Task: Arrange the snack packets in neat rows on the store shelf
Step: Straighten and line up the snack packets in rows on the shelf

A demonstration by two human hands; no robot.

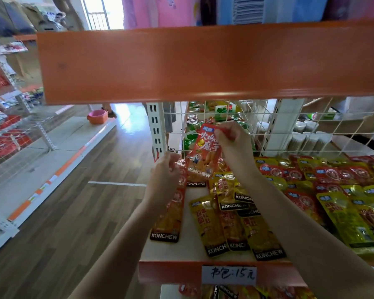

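Note:
My right hand point(233, 145) pinches the top edge of a red snack packet point(203, 156) and holds it upright above the white shelf point(192, 247). My left hand point(165, 171) is at the shelf's left end, fingers curled round the top of another red packet point(171, 214) that lies along the edge. Yellow packets point(235, 225) lie overlapping in the middle. Further right, red and yellow packets point(333, 186) cover the shelf in a loose layer.
An orange shelf front point(203, 63) hangs just above my hands. A white wire grid point(289, 130) backs the shelf. The lower orange edge carries a handwritten price label point(229, 275). To the left are a wooden floor point(73, 201) and other racks point(15, 134).

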